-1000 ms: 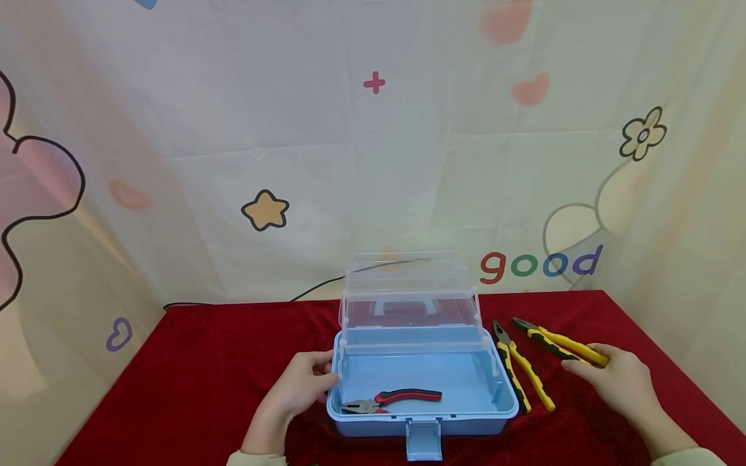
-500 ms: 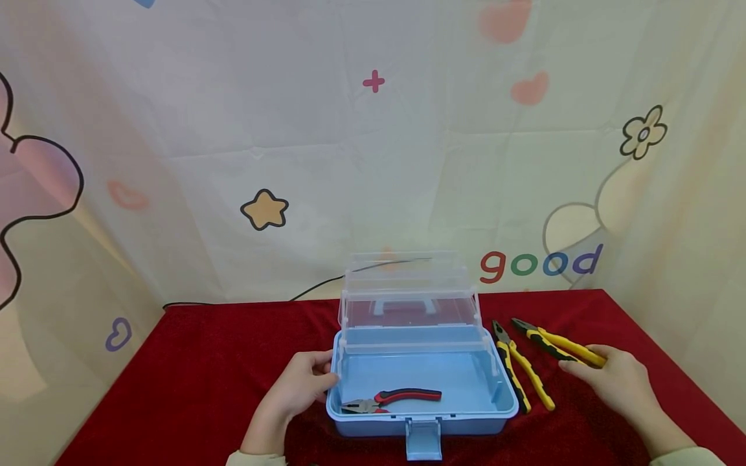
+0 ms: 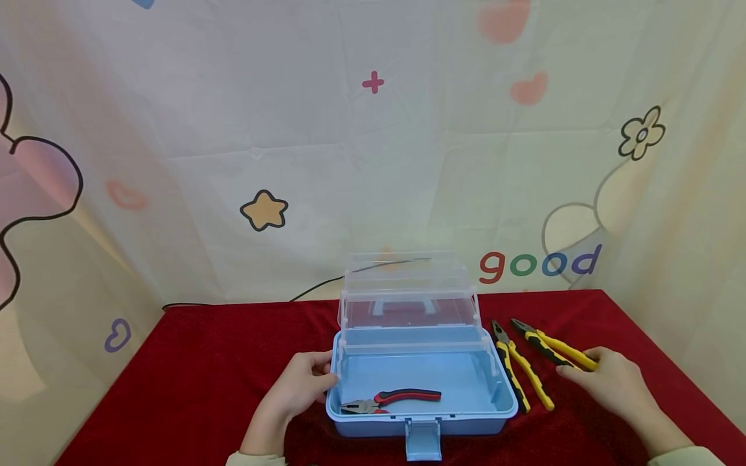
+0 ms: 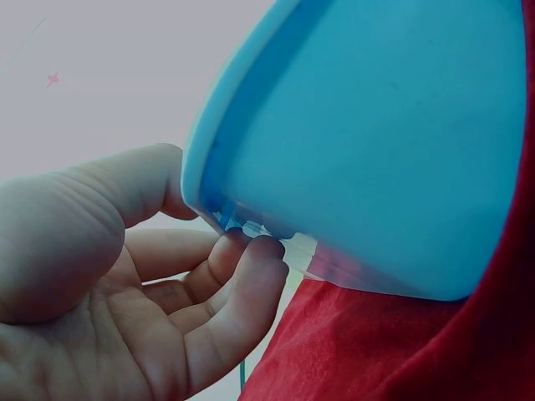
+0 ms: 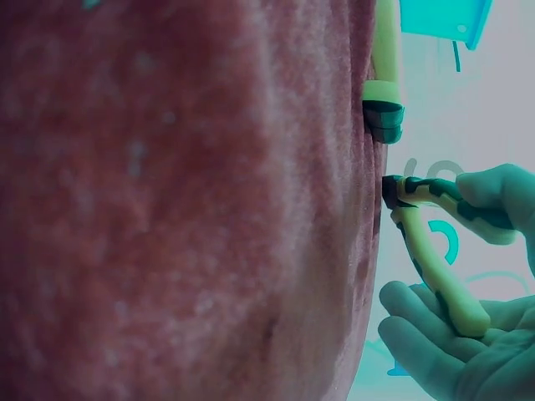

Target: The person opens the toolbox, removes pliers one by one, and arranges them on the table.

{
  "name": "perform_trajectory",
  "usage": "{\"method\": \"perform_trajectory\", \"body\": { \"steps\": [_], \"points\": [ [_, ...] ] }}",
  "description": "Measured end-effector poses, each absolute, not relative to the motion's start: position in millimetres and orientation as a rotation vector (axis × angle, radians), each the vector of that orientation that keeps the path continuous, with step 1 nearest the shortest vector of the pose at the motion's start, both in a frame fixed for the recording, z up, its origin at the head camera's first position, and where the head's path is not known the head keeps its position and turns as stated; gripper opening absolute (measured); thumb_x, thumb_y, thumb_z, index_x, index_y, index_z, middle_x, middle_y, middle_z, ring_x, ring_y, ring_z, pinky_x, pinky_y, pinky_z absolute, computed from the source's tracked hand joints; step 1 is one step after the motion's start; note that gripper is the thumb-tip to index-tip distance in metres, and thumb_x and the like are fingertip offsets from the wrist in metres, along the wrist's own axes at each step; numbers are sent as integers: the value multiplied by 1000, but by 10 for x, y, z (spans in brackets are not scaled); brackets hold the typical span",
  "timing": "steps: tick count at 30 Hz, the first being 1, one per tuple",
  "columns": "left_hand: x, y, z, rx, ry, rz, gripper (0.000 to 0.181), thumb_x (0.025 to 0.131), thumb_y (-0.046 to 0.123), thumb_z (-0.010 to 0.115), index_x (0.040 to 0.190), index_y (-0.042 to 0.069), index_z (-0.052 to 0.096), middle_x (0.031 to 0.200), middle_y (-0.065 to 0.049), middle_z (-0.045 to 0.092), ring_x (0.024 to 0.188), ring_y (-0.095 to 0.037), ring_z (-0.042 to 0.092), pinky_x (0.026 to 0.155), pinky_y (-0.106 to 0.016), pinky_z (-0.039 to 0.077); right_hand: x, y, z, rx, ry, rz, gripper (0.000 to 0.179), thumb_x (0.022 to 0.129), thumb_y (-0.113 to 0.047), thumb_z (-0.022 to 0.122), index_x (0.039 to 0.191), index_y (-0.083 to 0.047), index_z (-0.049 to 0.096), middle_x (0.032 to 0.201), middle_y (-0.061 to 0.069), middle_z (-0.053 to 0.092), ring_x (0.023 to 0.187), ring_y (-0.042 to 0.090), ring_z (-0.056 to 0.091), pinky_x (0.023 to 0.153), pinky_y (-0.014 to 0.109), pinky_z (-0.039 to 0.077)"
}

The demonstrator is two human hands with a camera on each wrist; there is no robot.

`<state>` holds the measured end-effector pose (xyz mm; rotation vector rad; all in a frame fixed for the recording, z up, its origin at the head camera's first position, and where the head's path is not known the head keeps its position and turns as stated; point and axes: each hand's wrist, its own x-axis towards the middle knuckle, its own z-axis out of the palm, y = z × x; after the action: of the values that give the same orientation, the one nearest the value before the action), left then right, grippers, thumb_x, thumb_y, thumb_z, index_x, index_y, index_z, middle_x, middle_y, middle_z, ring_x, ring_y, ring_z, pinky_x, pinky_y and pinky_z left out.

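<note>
My left hand grips the left rim of a light blue toolbox, thumb on the rim and fingers curled beneath its outer edge in the left wrist view. Inside, near the front, lie red-and-black pliers. On the right, my right hand holds the spread handles of yellow-and-black long-nose pliers. In the right wrist view its thumb presses one handle, and the other handle lies against the fingers. A second yellow-and-black pair of pliers lies between the toolbox and my right hand.
The toolbox's clear lid stands raised at the back. A latch hangs down in front. Red cloth covers the table. A printed curtain hangs behind, with a thin black cable against it.
My right hand has shifted slightly left with the pliers' handles, which stand a little closer together. My left hand and the toolbox stay put.
</note>
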<state>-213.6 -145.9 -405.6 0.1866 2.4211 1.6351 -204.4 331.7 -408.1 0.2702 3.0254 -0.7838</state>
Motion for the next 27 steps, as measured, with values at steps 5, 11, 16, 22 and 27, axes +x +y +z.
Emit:
{"method": "perform_trajectory", "body": {
  "steps": [5,11,16,22,27],
  "points": [
    [-2135,-1459,-4052,204,2418,1637,51,86,3,60,134,-6,48,86,-11,58,75,-17,61,64,-35,59,-2052,3302,-4082,285,2993,-792,82,76,-50,71,115,19,50,94,26,61,75,22,50,56,27,44],
    [-2135,-1461,-4047,211,2420,1636,50,86,2,60,134,-6,48,87,-11,58,75,-17,61,64,-35,59,-2056,3289,-4099,282,2968,-795,82,74,-51,72,112,18,51,88,19,61,74,21,49,56,28,42],
    [-2132,-1469,-4056,182,2434,1618,51,87,3,61,135,-6,47,88,-11,59,76,-17,61,64,-35,59,-2057,3276,-4103,271,2949,-778,86,73,-55,72,113,19,51,89,19,62,76,21,49,57,28,43],
    [-2135,-1464,-4060,175,2435,1619,51,86,3,60,135,-6,47,87,-11,59,75,-17,61,64,-35,59,-2062,3244,-4111,258,2909,-760,88,72,-56,71,113,19,53,87,17,62,74,20,49,57,27,42],
    [-2145,-1456,-4061,188,2429,1622,50,86,3,60,135,-5,48,87,-11,59,75,-17,60,64,-34,59,-2056,3216,-4113,273,2888,-781,77,72,-54,73,104,15,59,77,8,59,69,18,48,55,27,41]
  ]
}}
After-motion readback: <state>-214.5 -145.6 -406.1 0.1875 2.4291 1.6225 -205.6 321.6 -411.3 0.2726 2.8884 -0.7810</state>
